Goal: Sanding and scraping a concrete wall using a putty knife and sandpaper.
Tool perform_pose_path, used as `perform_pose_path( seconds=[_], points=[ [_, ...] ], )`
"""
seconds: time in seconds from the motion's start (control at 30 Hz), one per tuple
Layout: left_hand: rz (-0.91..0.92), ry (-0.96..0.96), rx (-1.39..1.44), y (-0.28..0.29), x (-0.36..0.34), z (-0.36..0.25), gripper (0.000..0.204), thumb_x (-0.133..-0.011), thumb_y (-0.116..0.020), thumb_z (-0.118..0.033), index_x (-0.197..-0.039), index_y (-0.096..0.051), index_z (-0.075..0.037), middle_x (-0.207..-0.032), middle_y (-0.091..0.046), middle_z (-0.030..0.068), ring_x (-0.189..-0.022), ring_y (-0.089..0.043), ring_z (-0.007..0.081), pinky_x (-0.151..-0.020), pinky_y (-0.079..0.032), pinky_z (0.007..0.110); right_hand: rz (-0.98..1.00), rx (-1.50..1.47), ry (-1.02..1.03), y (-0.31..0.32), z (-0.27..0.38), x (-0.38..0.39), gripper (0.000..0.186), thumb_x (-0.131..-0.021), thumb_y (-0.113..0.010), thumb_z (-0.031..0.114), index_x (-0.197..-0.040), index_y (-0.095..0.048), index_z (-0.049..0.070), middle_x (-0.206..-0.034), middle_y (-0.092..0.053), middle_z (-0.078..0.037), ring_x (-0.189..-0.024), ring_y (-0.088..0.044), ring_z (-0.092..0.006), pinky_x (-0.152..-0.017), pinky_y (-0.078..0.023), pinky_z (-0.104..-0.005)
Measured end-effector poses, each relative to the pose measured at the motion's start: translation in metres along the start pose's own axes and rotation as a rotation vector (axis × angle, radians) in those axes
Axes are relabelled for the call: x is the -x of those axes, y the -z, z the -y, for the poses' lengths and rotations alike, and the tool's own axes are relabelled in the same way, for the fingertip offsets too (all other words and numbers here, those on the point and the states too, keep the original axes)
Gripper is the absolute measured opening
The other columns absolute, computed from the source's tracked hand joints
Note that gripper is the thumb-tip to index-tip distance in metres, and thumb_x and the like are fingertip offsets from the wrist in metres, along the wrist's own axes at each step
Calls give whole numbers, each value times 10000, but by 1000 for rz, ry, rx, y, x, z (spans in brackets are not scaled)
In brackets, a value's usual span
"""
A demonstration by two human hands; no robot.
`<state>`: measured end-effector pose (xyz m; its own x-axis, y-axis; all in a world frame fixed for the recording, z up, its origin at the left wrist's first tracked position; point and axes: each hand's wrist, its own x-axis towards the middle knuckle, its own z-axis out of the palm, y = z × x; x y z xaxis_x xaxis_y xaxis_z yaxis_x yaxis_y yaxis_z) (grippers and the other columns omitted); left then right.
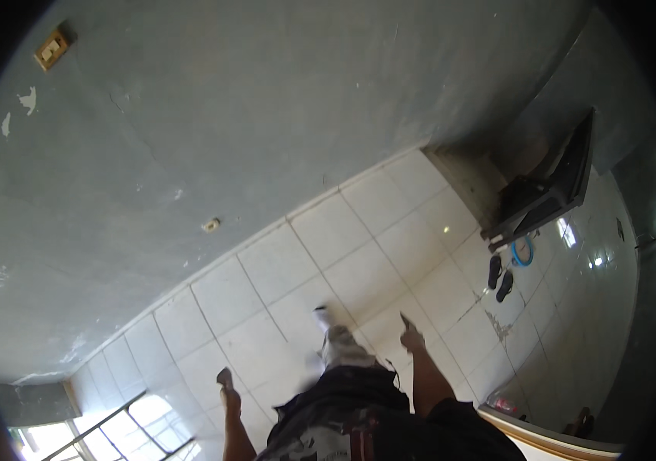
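Note:
I look down at a white tiled floor (358, 253). My left hand (225, 379) hangs low at the left, small and dark, over the tiles. My right hand (409, 333) is further up and to the right, also above the floor, with its fingers pointing away from me. Neither hand seems to hold anything, but both are too small and blurred to read the fingers. Between my arms are my dark patterned shorts (343, 415) and one leg stepping forward, its foot (323, 315) on the tiles.
A grey-green wall (212, 115) with a switch plate (53, 50) and a low socket (211, 224) rises at the left. A dark cabinet (551, 196) stands at the far right, with a pair of dark sandals (501, 278) and a blue ring (524, 252) beside it. A wooden edge (551, 439) lies at the lower right.

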<state>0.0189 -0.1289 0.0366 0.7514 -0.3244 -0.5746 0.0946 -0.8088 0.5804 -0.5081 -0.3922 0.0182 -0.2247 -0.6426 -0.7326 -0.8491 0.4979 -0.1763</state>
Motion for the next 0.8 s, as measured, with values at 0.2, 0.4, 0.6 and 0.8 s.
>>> perform_pose_path(
  seconds=[0.2,0.4,0.6,0.8],
  points=[
    [51,358,-158,-17,8,57,517,-940,-534,-499,-1160,-673,-53,-1106,-673,154,-950,-624,211,-727,-512,416,-443,-181,327,44,10,-51,404,-1003,-394,279,-1303,-497,28,-922,-700,-249,-666,-698,-358,-699,-578,-484],
    [-37,-102,-393,-16,65,88,447,-973,-476,-337,-1295,-548,-36,-1142,-644,224,-967,-629,319,-775,-506,469,-173,-363,46,56,-45,-50,401,-1003,-399,275,-1340,-478,72,-957,-692,-261,-666,-692,-400,-581,-562,-498],
    [-67,-534,-629,-141,-31,-17,453,-1006,-418,-175,-1431,-423,-18,-1178,-615,293,-983,-635,427,-823,-500,522,-86,-1079,-252,74,-104,-105,242,-1014,-382,268,-1186,-505,150,-682,-567,-90,-443,-537,-260,-337,-415,-404],
    [-220,-488,-315,-170,55,-265,476,-1042,-369,-367,-1078,-574,61,-755,-583,325,-723,-588,494,-617,-392,576,2,-1503,-156,134,24,-156,283,-1035,-362,277,-1310,-415,322,-602,-375,-7,-404,-336,-123,-346,-303,-278]
  ],
)
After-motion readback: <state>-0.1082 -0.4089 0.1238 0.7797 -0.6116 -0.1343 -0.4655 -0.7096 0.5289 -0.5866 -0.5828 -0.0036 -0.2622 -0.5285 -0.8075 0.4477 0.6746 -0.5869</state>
